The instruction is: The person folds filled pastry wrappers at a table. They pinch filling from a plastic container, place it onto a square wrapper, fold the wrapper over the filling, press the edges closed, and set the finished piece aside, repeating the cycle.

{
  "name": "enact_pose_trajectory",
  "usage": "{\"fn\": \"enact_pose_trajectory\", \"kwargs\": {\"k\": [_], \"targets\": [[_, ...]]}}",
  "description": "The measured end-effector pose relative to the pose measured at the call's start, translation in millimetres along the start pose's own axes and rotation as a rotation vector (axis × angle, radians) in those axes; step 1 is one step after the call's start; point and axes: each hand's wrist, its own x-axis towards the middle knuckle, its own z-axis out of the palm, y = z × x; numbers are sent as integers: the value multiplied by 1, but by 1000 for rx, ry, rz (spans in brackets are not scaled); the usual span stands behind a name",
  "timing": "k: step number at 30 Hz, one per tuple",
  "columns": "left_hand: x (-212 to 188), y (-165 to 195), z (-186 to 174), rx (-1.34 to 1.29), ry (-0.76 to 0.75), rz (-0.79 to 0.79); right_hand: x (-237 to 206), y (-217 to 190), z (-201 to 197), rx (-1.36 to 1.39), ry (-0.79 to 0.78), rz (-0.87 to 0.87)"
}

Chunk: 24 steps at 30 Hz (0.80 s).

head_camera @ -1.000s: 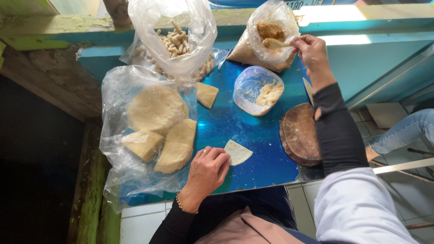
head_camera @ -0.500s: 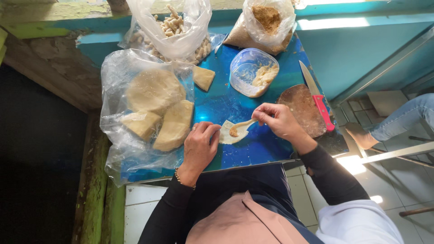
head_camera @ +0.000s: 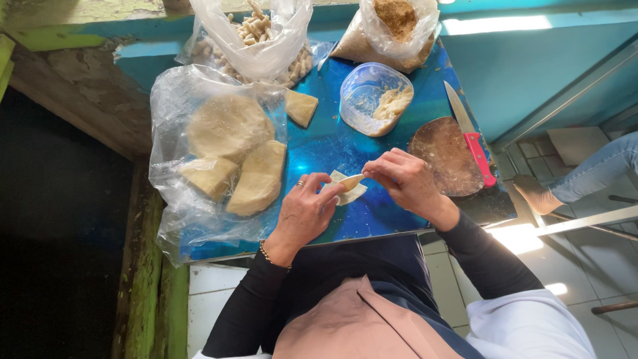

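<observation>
One wrapper [head_camera: 348, 185] is being folded over its filling above the blue table [head_camera: 332, 149], pinched at both ends by the left hand [head_camera: 307, 211] and right hand [head_camera: 404, 179]. Many finished rolls [head_camera: 256, 30] are already being kept in a bag; stacked wrappers [head_camera: 229, 156] and filling [head_camera: 392, 103] are remaining.

Both hands [head_camera: 359, 199] on dough wrapper [head_camera: 348, 187]

You have bare tabletop [head_camera: 332, 149] ahead of your hands, between the dough bag [head_camera: 212, 153] on the left and the tub [head_camera: 375, 100], board [head_camera: 445, 156] and knife [head_camera: 468, 136] on the right.
</observation>
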Motion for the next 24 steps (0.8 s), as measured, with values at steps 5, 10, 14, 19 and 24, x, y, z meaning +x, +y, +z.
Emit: {"fn": "enact_pose_trajectory", "kwargs": {"k": [5, 10, 14, 19, 24], "targets": [[1, 0, 1, 38, -22, 47, 5, -7, -9, -56, -19, -96], [-2, -2, 3, 6, -7, 42, 4, -13, -15, -107, -5, -131], [-2, -4, 3, 45, 10, -13, -1, -14, -16, -167, -3, -186], [-1, -2, 3, 96, -32, -12, -7, -11, -13, -127, 20, -183], [-1, -2, 6, 56, -43, -40, -10, -9, -15, -84, 41, -129]]}}
